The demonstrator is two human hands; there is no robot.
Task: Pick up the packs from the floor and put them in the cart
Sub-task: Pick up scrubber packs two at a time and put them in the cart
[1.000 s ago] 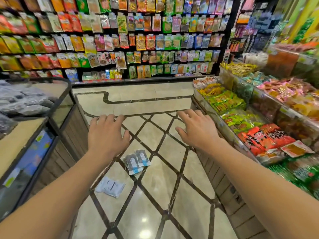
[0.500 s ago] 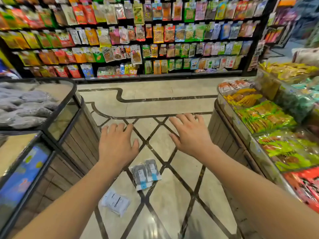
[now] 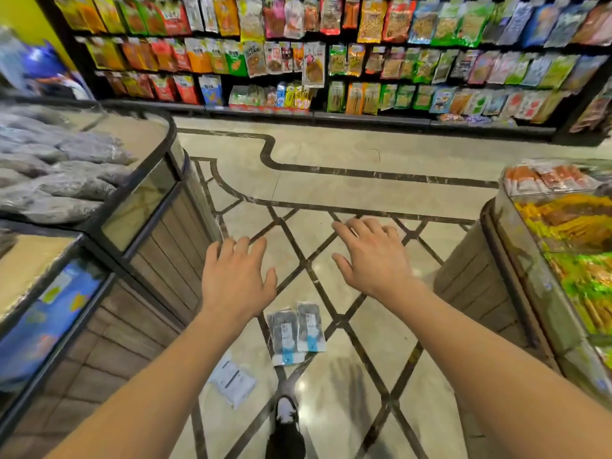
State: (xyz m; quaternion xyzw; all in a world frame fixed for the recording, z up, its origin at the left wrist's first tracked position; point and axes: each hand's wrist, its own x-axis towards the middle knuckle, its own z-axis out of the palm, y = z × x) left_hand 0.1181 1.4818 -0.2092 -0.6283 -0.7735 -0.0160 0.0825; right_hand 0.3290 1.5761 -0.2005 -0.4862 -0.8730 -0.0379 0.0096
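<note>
So the back wall is one long black rack of hanging snack bags (image 3: 347, 54), every colour going, and the aisle runs between a glass-topped wooden counter holding grey bagged goods (image 3: 99, 180) on the left and a clear-fronted wooden bin stand full of yellow and green packets (image 3: 556, 260) on the right. The floor is beige polished tile with dark diamond lines (image 3: 331, 167).

Compared with a second ago the person has walked forward: the side displays have slid outward and the packs now sit lower, almost under the forearms, with one black-and-white shoe (image 3: 285, 415) stepping in right below them. So they're basically in reach now, just a bend away I'd guess.

The packs themselves haven't budged. Two dark clear-plastic packs with blue bottoms (image 3: 296, 332) lie side by side, touching, flat on the tile. A white flat pack with a printed label (image 3: 233, 382) lies just to the lower left of them.

Left hand (image 3: 236, 279) and right hand (image 3: 374, 260) are both stretched out palm-down in the air above the floor, fingers spread loose, holding nothing at all. Neither touches a pack yet.

No cart anywhere in view, so nothing's been loaded as far as I can tell.
</note>
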